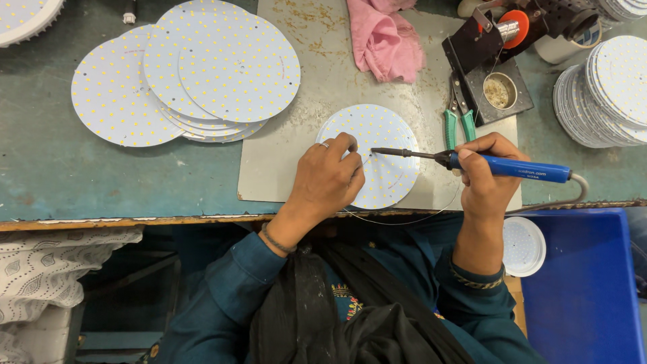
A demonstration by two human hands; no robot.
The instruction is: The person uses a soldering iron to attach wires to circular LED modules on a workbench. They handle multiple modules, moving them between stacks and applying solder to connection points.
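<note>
Round LED board lies on a grey mat at the bench's near edge. Left hand rests on the board's left side, fingers curled; it seems to pinch a thin solder wire, though the wire is hard to make out. Right hand grips a blue soldering iron, tip over the board's centre. Green-handled cutters just beyond. Board stacks far left; pink cloth above.

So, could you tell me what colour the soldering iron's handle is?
Blue, held in the right hand; soldering iron, head view.
</note>
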